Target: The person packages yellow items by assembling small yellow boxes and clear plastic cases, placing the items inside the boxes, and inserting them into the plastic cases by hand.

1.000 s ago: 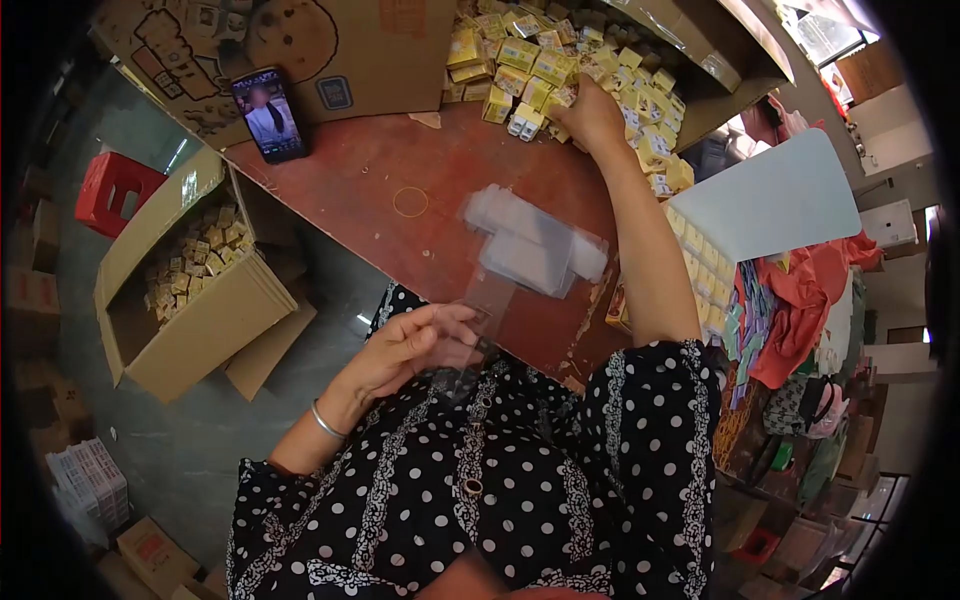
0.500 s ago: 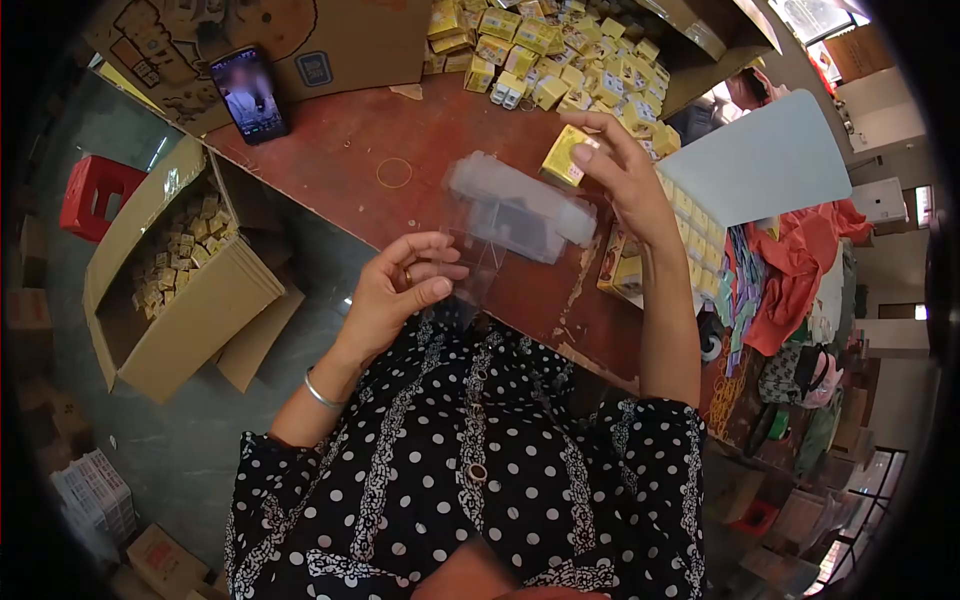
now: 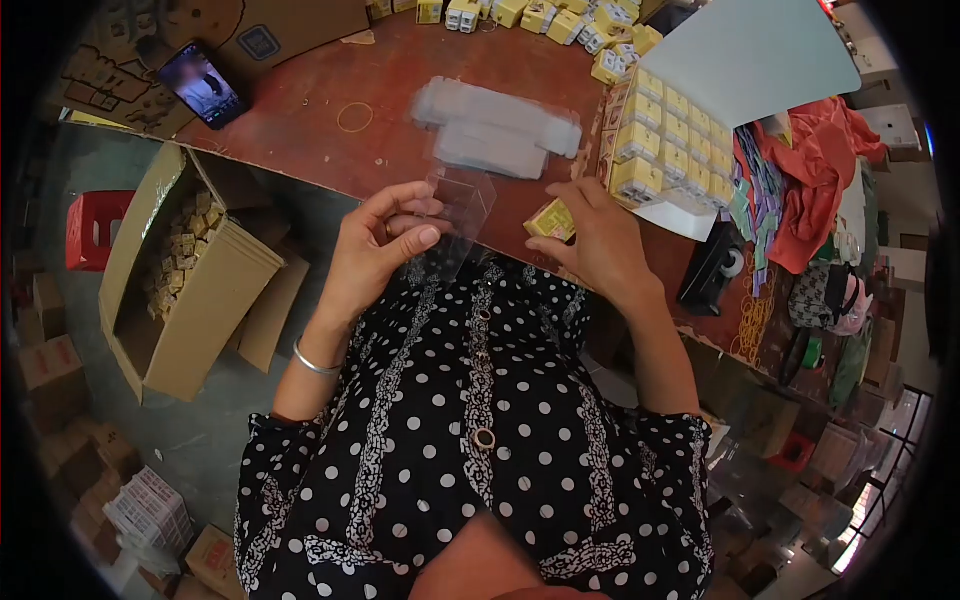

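Observation:
My left hand [image 3: 385,243] grips a clear plastic box [image 3: 465,212] by its side, over the near edge of the table. Between the thumb and fingers of my right hand [image 3: 600,235] is a small yellow box [image 3: 551,222], just right of the clear one and apart from it. Beyond both hands, a stack of flat clear plastic sleeves [image 3: 490,150] lies on the red table [image 3: 310,150]. To the right of my right hand, rows of yellow boxes [image 3: 665,145] fill an open display carton with a pale raised lid [image 3: 770,60].
Loose yellow boxes [image 3: 560,22] lie along the far side. A phone [image 3: 203,85] leans on a cardboard box [image 3: 110,50] at the left. On the floor stands an open carton [image 3: 205,310] of small boxes. A tape dispenser [image 3: 715,270] and red cloth [image 3: 810,190] are at the right.
My right hand has brought the yellow box down and toward me, close to the clear plastic box. My left hand keeps its hold. The view has tilted downward.

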Action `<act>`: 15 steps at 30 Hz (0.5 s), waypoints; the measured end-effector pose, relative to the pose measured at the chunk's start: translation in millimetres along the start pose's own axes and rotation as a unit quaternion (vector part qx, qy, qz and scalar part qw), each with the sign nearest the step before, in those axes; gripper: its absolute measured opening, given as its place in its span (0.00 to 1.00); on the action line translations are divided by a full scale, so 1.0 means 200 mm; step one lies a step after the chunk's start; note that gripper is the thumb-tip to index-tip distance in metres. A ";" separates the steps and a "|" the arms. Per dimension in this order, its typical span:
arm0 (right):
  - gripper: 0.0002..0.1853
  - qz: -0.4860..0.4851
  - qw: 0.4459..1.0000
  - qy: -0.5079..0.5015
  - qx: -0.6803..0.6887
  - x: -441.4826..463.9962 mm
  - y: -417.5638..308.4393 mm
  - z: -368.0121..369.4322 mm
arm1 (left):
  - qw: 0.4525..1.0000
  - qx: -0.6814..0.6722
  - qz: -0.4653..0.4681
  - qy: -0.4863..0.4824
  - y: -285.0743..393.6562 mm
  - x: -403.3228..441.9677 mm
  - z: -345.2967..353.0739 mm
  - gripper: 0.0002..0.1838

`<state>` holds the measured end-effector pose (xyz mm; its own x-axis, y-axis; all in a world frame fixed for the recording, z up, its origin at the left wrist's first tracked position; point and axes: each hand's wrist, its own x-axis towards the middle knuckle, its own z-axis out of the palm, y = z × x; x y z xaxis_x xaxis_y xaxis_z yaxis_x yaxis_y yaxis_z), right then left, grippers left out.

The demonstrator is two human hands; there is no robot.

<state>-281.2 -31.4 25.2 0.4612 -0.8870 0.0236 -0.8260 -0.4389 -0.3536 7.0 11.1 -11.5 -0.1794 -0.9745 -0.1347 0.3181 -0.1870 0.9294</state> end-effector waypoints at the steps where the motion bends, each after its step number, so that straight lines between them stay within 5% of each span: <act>1: 0.27 0.004 1.000 0.000 0.003 -0.02 0.00 -0.01 | 1.000 0.002 0.000 -0.006 0.00 0.00 0.00 0.27; 4: 0.27 0.077 0.991 0.044 0.101 -0.08 0.06 -0.08 | 1.000 -0.004 -0.004 0.003 -0.01 -0.01 -0.01 0.27; 9: 0.28 -0.094 0.993 0.018 0.063 -0.09 0.08 -0.09 | 1.000 0.012 -0.009 0.004 -0.04 0.00 -0.03 0.28; 15: 0.28 -0.088 0.989 -0.011 0.121 -0.03 0.13 -0.01 | 1.000 0.030 0.001 -0.007 0.00 -0.02 0.00 0.29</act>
<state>-305.6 -37.1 17.4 0.6000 -0.7955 0.0852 -0.6319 -0.5365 -0.5594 6.7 14.9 -11.7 -0.1919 -0.9731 -0.1274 0.2621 -0.1759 0.9489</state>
